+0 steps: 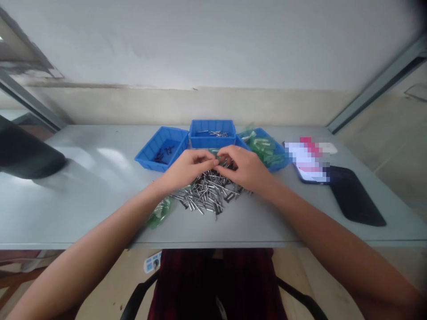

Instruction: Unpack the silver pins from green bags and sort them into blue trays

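Observation:
Above a pile of thin silver metal pins [203,195], my left hand [188,169] and my right hand [248,169] meet fingertip to fingertip. Thumbs and forefingers are curled together on both hands. Whatever sits between the fingertips is too small or hidden to name. A few short dark pieces [229,197] lie mixed among the pins. Behind my hands stands a blue bin [211,141] with some silver pins in it. The left blue bin [147,156] contains small dark pieces. Green plastic bags [263,149] fill the right blue bin [278,168], which my right hand partly covers.
Another green plastic bag [159,214] lies beside my left forearm. A lit phone [302,162] and a dark flat object [356,195] rest on the right of the grey table [100,213]. A dark cylinder [30,151] is at the left. A wall [213,104] closes off the back.

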Tool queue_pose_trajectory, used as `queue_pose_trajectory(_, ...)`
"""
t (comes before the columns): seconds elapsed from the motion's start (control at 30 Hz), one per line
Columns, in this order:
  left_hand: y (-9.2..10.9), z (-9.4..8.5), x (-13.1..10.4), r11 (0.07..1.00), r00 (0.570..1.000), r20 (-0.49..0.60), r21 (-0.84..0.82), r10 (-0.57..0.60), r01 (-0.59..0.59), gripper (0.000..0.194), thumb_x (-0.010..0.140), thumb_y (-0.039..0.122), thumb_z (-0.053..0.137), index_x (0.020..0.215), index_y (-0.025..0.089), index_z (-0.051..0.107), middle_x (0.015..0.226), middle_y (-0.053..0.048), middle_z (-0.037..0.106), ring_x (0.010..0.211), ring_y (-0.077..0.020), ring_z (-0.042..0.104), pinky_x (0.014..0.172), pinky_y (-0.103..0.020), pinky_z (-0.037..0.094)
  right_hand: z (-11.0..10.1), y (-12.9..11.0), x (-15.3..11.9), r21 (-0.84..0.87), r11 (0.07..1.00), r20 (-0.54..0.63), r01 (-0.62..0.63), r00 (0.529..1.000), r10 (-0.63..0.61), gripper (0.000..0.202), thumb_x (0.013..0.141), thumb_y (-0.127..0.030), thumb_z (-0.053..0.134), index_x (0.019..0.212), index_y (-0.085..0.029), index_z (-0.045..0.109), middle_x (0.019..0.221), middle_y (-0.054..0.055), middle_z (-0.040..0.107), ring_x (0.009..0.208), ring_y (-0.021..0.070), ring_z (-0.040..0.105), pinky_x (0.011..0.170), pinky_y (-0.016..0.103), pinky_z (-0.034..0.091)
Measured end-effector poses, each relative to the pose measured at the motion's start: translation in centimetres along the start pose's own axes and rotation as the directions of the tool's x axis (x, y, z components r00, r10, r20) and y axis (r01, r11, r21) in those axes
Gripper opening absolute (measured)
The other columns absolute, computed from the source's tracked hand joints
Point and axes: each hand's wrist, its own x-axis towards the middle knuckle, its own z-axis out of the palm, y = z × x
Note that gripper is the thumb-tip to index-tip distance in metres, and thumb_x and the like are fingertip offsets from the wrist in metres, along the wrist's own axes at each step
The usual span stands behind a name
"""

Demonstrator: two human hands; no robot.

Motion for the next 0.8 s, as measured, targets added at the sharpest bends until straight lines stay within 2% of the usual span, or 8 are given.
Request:
queue_pose_trajectory(0.1,0.02,-0.12,-0.10,0.998,1.000,0.029,-0.061,-0.011,0.013,0.019,0.087,0.033,0.058,0.082,0.017,0.067,0.083,-0.002,0.061,0.071,-0.0110,0.051,0.064,-0.025,0.038,0.04,0.06,-0.05,0.012,1.000,0.009,-0.005,1.000,0.005,0.027,0.086,-0.031,0.058,0.110,-0.018,0.055,0.091,0.005,0.067,0.081,0.0171,0.064,0.068,0.028,0.049)
queue_pose_trajectory(0.17,0.12,-0.11,-0.13,0.997,0.999,0.048,-0.071,-0.021,0.025,0.018,0.087,0.031,0.058,0.080,0.017,0.067,0.081,-0.001,0.060,0.071,-0.0109,0.051,0.065,-0.025,0.039,0.08,0.14,-0.09,0.000,1.000,0.008,0.013,1.000,-0.013,0.033,0.087,-0.031,0.058,0.116,-0.019,0.053,0.094,0.006,0.068,0.082,0.0179,0.064,0.069,0.030,0.050)
queue_pose_trajectory(0.3,0.13,-0.04,-0.07,0.995,0.995,0.088,-0.087,-0.046,0.053,0.018,0.087,0.028,0.057,0.076,0.016,0.065,0.073,0.000,0.057,0.068,-0.0099,0.049,0.064,-0.024,0.039,0.14,0.26,-0.15,-0.044,0.997,0.008,0.066,0.998,-0.065,0.027,0.087,-0.028,0.057,0.113,-0.019,0.057,0.095,0.006,0.069,0.084,0.0189,0.064,0.075,0.033,0.051)
queue_pose_trajectory(0.47,-0.05,-0.08,-0.10,0.977,0.989,0.116,-0.181,-0.093,0.113,0.019,0.087,0.033,0.058,0.083,0.017,0.068,0.086,-0.002,0.061,0.077,-0.0112,0.054,0.073,-0.026,0.044,0.02,0.18,-0.07,-0.050,0.996,-0.037,0.072,0.997,-0.074,0.025,0.087,-0.028,0.058,0.111,-0.019,0.058,0.088,0.004,0.070,0.080,0.0184,0.065,0.071,0.031,0.052)
queue_pose_trajectory(0.63,0.06,-0.16,-0.18,0.953,0.983,0.137,-0.261,-0.121,0.154,0.021,0.084,0.038,0.062,0.085,0.018,0.069,0.087,-0.002,0.062,0.077,-0.0116,0.056,0.074,-0.026,0.046,-0.08,0.21,-0.06,-0.041,0.994,-0.101,0.106,0.989,-0.109,0.025,0.087,-0.029,0.060,0.109,-0.018,0.059,0.082,0.004,0.070,0.077,0.0177,0.066,0.070,0.031,0.053)
queue_pose_trajectory(0.8,-0.04,-0.32,-0.13,0.945,0.983,0.142,-0.288,-0.117,0.154,0.022,0.082,0.040,0.066,0.086,0.019,0.071,0.091,-0.003,0.063,0.079,-0.0115,0.057,0.075,-0.026,0.047,-0.25,0.28,-0.07,-0.029,0.997,-0.091,0.071,0.993,-0.073,0.027,0.087,-0.032,0.062,0.111,-0.020,0.059,0.082,0.002,0.069,0.076,0.0164,0.066,0.069,0.029,0.053)
